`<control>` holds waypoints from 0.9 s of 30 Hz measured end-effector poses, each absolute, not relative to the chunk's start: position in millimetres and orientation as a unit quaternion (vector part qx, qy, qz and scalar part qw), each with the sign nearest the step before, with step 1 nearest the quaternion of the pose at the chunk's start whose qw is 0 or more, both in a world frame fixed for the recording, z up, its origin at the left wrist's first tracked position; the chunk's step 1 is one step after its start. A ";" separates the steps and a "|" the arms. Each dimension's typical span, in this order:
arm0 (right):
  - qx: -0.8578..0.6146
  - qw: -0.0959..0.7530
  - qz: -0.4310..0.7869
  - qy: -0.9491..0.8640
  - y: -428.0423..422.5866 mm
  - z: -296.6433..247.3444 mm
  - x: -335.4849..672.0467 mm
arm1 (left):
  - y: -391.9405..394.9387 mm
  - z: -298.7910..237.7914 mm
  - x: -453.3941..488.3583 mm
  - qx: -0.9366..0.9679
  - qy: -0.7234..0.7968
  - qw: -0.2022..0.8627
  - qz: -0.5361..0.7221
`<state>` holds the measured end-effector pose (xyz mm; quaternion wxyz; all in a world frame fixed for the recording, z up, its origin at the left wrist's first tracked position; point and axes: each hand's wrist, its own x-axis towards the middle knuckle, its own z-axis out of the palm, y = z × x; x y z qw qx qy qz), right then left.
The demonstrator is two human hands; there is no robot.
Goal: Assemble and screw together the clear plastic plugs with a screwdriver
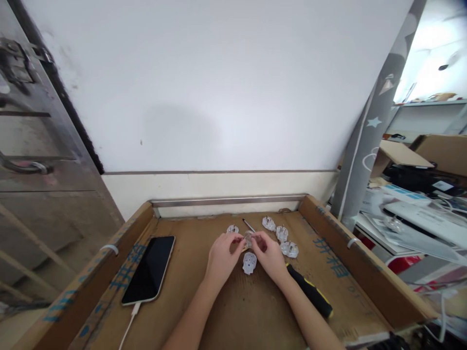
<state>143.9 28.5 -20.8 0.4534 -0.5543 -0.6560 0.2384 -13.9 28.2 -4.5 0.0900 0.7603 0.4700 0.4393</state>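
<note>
My left hand (225, 255) and my right hand (269, 255) meet over the cardboard, fingertips pinched around a small clear plastic plug piece (248, 240). Fingers cover much of it, so its details are hard to make out. Just below lies a clear round plug part (249, 263) with holes in its face. Behind my left fingers rests another clear plug part with metal pins (232, 228). A screwdriver with a black and yellow handle (312, 294) passes beneath my right hand, its shaft showing beyond the fingers. Several clear plug parts (282, 233) lie to the right.
A phone (150, 270) with a white cable (128, 325) lies on the left of the cardboard-lined tray (197, 311). Raised cardboard sides flank it. A white wall (219, 97) stands behind, a metal door (47, 194) at left, a cluttered table (408, 214) at right.
</note>
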 end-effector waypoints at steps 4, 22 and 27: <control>-0.547 0.449 0.239 -0.665 28.4 -22.2 141.1 | 29.6 -5.5 -14.2 0.758 0.476 0.085 0.438; -0.523 0.390 0.139 -0.745 19.5 -20.7 134.5 | 27.5 -3.4 -12.7 0.685 0.574 0.151 0.423; -0.522 0.382 0.112 -0.755 20.2 -22.4 133.3 | 28.4 -5.8 -11.9 0.696 0.548 0.185 0.426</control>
